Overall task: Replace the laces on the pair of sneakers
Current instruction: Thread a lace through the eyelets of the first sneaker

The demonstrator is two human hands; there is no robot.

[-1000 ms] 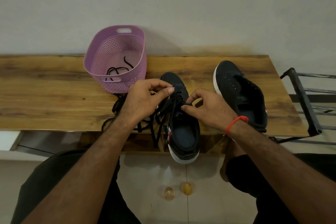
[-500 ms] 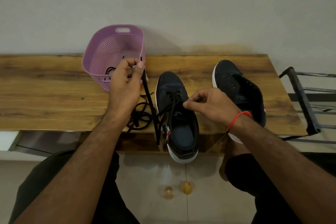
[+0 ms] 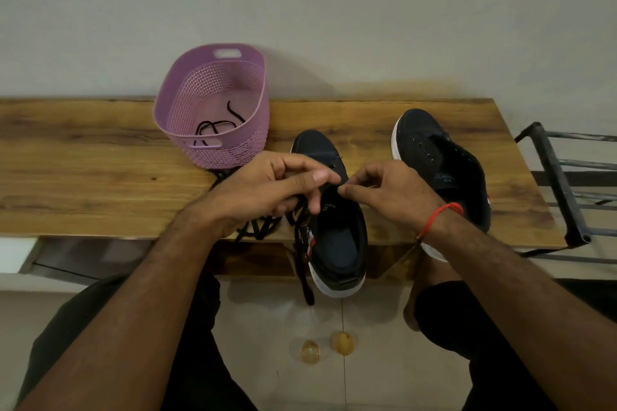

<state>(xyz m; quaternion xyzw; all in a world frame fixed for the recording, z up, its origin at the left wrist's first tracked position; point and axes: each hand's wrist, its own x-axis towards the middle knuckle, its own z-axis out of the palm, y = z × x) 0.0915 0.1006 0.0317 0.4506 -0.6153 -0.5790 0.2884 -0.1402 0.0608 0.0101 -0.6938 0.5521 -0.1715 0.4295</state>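
Two dark sneakers with white soles stand on the wooden bench point(image 3: 83, 177). The left sneaker point(image 3: 337, 243) is partly laced and its heel juts over the front edge. The right sneaker point(image 3: 444, 160) has bare eyelets. A black lace point(image 3: 257, 230) lies bunched beside the left sneaker, with one end hanging below the bench. My left hand point(image 3: 267, 187) holds this lace over the eyelets, fingers curled. My right hand point(image 3: 390, 190) pinches the lace at the sneaker's tongue. The laced eyelets are hidden under my fingers.
A purple plastic basket point(image 3: 253, 83) stands behind my left hand with another black lace point(image 3: 213, 130) inside. A black metal rack point(image 3: 551, 183) stands at the bench's right end. Two small yellowish objects point(image 3: 342, 342) lie on the tiled floor between my knees.
My left hand, raised by the basket pulling the lace taut, has come back down to the left sneaker's eyelets. My right hand stayed at the sneaker.
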